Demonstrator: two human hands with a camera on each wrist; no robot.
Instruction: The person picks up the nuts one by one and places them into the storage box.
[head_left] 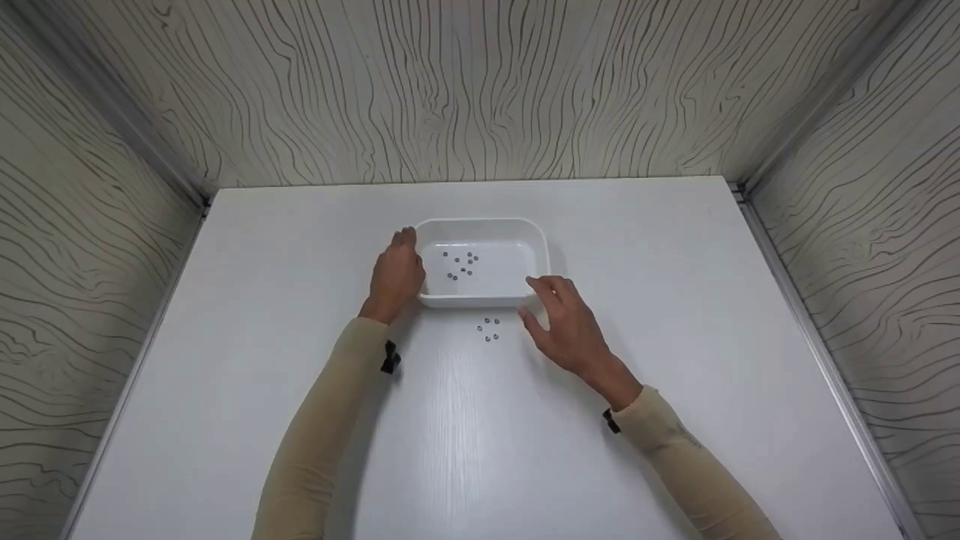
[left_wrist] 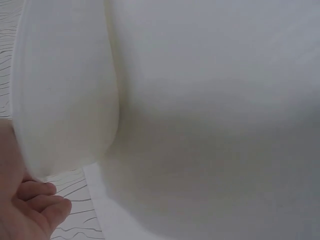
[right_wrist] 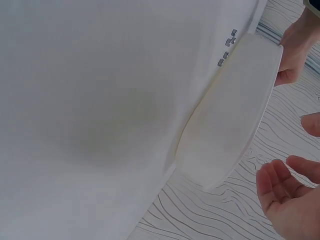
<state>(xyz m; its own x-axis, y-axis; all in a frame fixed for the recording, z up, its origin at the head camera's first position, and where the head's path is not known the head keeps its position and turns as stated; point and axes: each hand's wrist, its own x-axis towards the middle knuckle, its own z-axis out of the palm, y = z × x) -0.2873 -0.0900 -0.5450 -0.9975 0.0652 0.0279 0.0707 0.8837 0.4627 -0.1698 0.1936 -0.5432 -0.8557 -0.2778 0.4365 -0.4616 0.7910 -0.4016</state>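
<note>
Here, left hand grips white tray; right hand hovers, thumb spread, holding nothing.

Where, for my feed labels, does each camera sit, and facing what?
Head: on the head, facing forward and down at the white tray on the table; left hand, right hand and sleeves show.
Left wrist: on that wrist, facing the tray's outer wall; part of the left hand shows.
Right wrist: on that wrist, facing the tray's outer wall; both hands show at right.
Head and right wrist share the small pieces outside the tray.
</note>
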